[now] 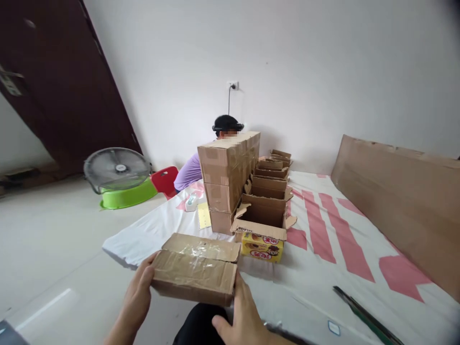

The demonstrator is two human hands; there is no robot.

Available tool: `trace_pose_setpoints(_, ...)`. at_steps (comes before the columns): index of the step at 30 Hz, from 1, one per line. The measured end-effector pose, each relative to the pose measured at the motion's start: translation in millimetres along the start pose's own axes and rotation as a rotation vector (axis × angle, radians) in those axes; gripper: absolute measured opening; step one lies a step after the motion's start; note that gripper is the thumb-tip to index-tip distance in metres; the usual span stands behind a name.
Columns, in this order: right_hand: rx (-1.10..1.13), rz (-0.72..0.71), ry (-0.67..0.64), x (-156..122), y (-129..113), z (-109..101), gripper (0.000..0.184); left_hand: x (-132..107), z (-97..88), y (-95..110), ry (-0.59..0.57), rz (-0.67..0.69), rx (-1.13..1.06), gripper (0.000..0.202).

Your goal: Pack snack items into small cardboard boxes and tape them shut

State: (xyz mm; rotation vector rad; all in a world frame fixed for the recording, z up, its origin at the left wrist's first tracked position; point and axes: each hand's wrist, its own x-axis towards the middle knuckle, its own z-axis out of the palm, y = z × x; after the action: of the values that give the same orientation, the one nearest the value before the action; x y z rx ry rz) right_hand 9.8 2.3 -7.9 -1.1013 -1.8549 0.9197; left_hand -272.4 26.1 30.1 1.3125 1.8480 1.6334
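A taped cardboard box (pixel 192 278) is held in front of me above my knee, its flaps closed under shiny clear tape. My left hand (pixel 139 288) grips its left end, fingers along the side. At the right end, my right hand (pixel 247 309) presses against the box, with the thumb apart and lower down; some of its fingers are hidden behind the box. Just beyond stand a yellow printed carton (pixel 262 248) and an open cardboard box (pixel 264 211) with its flaps up.
Stacked closed boxes (pixel 219 165) partly hide a person in a purple sleeve (pixel 190 171). Open boxes run back in a row. A green-handled utility knife (pixel 366 316) lies at the right on the sheet-covered table (pixel 312 282). A large cardboard sheet (pixel 398 191) leans right; a fan (pixel 118 168) stands left.
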Motion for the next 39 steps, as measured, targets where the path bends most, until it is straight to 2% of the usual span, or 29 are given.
trace_pose_setpoints(3, -0.112, 0.034, 0.124, -29, 8, -25, 0.105, -21, 30.6, 14, -0.072, 0.010, -0.066, 0.067)
trace_pose_setpoints(7, -0.226, 0.065, 0.265, -58, 29, -72, 0.093, -45, 93.9, 30, -0.237, 0.016, -0.121, 0.074)
trace_pose_setpoints(9, -0.250, 0.105, 0.258, -70, 39, -98, 0.087, -56, 123.1, 34, -0.315, 0.031, -0.130, 0.075)
trace_pose_setpoints(11, -0.243, 0.171, 0.205, -81, 48, -126, 0.077, -66, 143.3, 34, -0.362, 0.057, -0.138, 0.073)
trace_pose_setpoints(14, -0.338, 0.314, 0.152, -95, 63, -170, 0.050, -81, 152.9, 25, -0.319, 0.083, -0.123, 0.066)
trace_pose_setpoints(18, -0.572, 0.515, 0.211, -111, 84, -212, 0.026, -109, 141.5, 5, -0.076, 0.141, 0.023, 0.048)
trace_pose_setpoints(20, -0.597, 0.573, 0.217, -116, 93, -220, 0.018, -126, 134.8, -3, -0.015, 0.220, 0.113, 0.037)
trace_pose_setpoints(23, -0.610, 0.595, 0.191, -119, 98, -219, 0.013, -152, 129.5, -9, -0.091, 0.359, 0.144, 0.020)
trace_pose_setpoints(27, -0.626, 0.567, 0.130, -118, 100, -214, 0.006, -178, 132.6, -4, -0.325, 0.524, 0.034, 0.011)
trace_pose_setpoints(31, -0.650, 0.584, 0.063, -117, 111, -213, 0.006, -189, 145.3, 2, -0.582, 0.537, -0.069, 0.014)
trace_pose_setpoints(35, -0.619, 0.589, 0.047, -119, 124, -214, 0.008, -193, 164.9, -3, -0.789, 0.624, -0.145, 0.013)
trace_pose_setpoints(37, -0.563, 0.555, 0.051, -120, 124, -210, 0.008, -196, 176.7, -6, -0.882, 0.606, -0.155, 0.018)
trace_pose_setpoints(39, -0.465, 0.466, 0.028, -122, 117, -200, 0.007, -200, 188.0, -8, -0.979, 0.515, -0.144, 0.029)
